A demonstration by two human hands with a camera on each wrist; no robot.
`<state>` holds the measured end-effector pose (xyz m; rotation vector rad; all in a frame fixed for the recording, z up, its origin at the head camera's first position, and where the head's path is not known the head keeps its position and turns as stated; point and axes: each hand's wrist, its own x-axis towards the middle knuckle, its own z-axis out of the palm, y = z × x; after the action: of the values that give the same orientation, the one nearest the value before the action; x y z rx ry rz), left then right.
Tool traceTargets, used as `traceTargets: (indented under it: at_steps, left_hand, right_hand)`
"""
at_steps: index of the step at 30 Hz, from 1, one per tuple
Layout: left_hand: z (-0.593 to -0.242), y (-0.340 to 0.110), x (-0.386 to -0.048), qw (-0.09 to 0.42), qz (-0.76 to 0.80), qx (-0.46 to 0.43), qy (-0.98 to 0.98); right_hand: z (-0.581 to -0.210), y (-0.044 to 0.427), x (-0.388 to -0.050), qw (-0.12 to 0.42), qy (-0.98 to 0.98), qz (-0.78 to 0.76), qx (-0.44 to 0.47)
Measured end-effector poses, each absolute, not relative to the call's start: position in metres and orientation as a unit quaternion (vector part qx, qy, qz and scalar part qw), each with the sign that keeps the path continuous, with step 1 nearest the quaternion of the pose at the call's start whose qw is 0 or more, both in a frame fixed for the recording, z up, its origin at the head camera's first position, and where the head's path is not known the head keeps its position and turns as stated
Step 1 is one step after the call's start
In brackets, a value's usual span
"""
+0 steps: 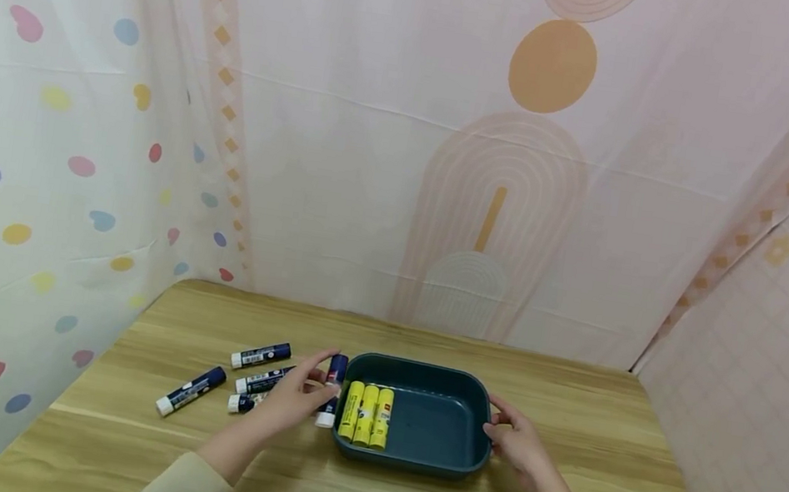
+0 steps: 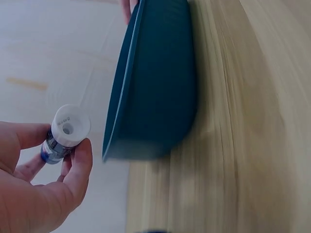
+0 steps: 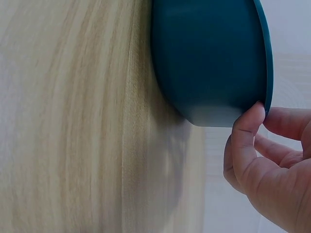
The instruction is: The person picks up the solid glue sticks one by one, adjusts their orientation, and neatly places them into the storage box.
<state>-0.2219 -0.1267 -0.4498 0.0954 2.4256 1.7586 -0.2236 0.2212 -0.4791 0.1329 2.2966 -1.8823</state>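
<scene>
Between thumb and fingers, my left hand [image 1: 299, 395] holds a dark blue glue stick [image 1: 337, 369] with a white cap, just off the left side of a teal tray [image 1: 435, 464]. In the left wrist view the white end of that glue stick [image 2: 71, 125] faces the camera. My right hand [image 1: 517, 440] pinches the tray's right rim, as the right wrist view shows with the thumb and fingers [image 3: 250, 121] at the edge. Inside the tray, three yellow glue sticks [image 1: 366, 415] lie side by side along its left end.
Several blue glue sticks with white ends lie on the wooden table [image 1: 218, 314] left of the tray, among them one farthest left [image 1: 191, 391] and one at the back [image 1: 261, 355]. A patterned curtain [image 1: 342, 188] hangs behind the table.
</scene>
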Motion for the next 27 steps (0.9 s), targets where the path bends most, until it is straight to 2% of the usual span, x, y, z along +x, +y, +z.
traceTargets:
  at_steps: [12, 22, 27]
  left_hand:
    - [-0.458, -0.062, -0.234, 0.084, 0.564, 0.031, 0.821]
    - [-0.472, -0.02, -0.234, 0.013, 0.499, 0.074, 0.863]
    - [-0.476, -0.006, -0.231, 0.0, 0.446, 0.062, 0.893]
  right_hand:
    - [-0.479, 0.223, -0.222, 0.083, 0.776, -0.624, 0.041]
    - [-0.479, 0.223, -0.22, 0.079, 0.774, -0.627, 0.045]
    - [-0.479, 0.224, -0.219, 0.086, 0.77, -0.631, 0.037]
